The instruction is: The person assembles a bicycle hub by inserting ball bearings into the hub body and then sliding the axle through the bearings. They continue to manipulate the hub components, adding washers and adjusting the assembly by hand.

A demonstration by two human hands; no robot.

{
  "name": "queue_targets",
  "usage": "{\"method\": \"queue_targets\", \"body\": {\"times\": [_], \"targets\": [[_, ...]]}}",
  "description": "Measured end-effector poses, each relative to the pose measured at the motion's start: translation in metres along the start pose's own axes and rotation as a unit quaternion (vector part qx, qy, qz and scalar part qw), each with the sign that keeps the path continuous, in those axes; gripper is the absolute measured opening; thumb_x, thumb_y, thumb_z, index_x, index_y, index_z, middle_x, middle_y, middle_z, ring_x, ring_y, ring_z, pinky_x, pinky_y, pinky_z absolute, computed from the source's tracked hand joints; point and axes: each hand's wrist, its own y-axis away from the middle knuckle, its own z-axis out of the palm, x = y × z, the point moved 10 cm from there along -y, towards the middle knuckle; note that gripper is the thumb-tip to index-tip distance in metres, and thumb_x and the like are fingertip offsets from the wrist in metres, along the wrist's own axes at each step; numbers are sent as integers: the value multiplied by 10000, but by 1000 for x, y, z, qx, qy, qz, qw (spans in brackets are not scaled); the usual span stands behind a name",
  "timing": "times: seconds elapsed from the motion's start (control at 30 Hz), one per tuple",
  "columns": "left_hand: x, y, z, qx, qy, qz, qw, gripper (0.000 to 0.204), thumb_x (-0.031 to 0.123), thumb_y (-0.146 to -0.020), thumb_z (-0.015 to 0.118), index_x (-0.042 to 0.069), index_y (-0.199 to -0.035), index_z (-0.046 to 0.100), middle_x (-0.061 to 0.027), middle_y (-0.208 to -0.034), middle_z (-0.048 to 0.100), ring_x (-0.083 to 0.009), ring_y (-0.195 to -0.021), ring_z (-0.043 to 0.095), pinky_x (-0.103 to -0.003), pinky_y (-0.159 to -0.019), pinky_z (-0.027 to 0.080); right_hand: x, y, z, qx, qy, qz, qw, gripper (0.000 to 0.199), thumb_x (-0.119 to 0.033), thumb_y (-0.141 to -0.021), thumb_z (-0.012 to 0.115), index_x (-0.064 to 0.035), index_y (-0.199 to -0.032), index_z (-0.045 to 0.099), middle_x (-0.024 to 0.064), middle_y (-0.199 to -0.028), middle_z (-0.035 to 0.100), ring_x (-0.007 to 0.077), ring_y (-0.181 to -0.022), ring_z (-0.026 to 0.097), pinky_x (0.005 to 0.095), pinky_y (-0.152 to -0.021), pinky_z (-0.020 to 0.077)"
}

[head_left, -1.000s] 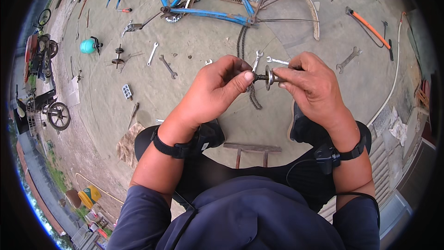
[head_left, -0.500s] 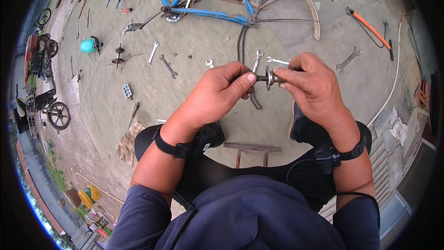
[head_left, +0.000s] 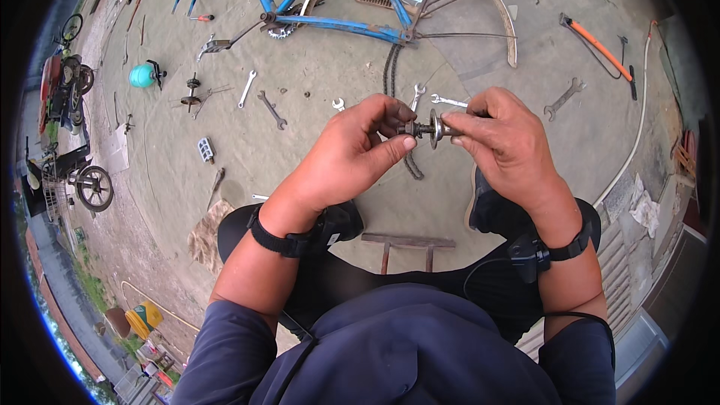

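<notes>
A bicycle wheel hub point(head_left: 436, 130) with a shiny round flange is held up level between my two hands, its threaded axle pointing left. My right hand point(head_left: 510, 139) pinches the hub's barrel end between thumb and fingers. At the axle's left end, my left hand point(head_left: 360, 146) has its thumb below and its forefinger above a dark nut point(head_left: 410, 128) on the thread. The nut shows between these fingertips; the other left fingers curl behind it, partly hidden. Beneath the hands a bicycle chain point(head_left: 389, 75) lies on the ground sheet, beside an open-ended wrench point(head_left: 418, 96).
A blue bicycle frame point(head_left: 341, 24) lies ahead. Several wrenches lie around, one point(head_left: 247, 87) at left. Also there are a second hub point(head_left: 193, 90), a pedal point(head_left: 206, 150), a teal round container point(head_left: 142, 75), an orange hand pump point(head_left: 600, 47) and a small wooden stool point(head_left: 409, 240).
My left thumb has dropped and moved apart from the forefinger, so the nut on the axle now shows. My right hand keeps its hold on the hub in nearly the same place.
</notes>
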Motion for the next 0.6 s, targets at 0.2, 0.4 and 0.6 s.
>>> {"method": "queue_targets", "body": {"times": [0.2, 0.4, 0.6], "targets": [[-25, 0, 1, -97, -26, -97, 990, 253, 134, -1004, 707, -20, -1180, 611, -46, -1051, 664, -105, -940, 619, -275, -823, 521, -1, -1, -2, 3, -2, 1, 1000, 441, 76, -722, 785, -90, -1130, 763, 118, -949, 652, 282, -825, 648, 362, -703, 521], [2, 0, -3, 9, -13, 13, 1000, 256, 235, -1037, 670, -18, -1073, 650, -29, -866, 662, -97, -825, 608, -277, -725, 516, 1, 0, 1, -3, -6, 2, 1000, 444, 79, -719, 783, -91, -1129, 764, 119, -950, 651, 278, -822, 647, 358, -700, 520], [-23, -2, -1, -81, -30, -78, 993, 254, 110, -992, 716, -23, -1185, 618, -56, -1016, 665, -101, -886, 611, -267, -736, 520, 0, 0, 0, 3, -5, 0, 1000, 446, 81, -716, 783, -93, -1126, 765, 114, -946, 648, 276, -823, 643, 360, -696, 519]]}}
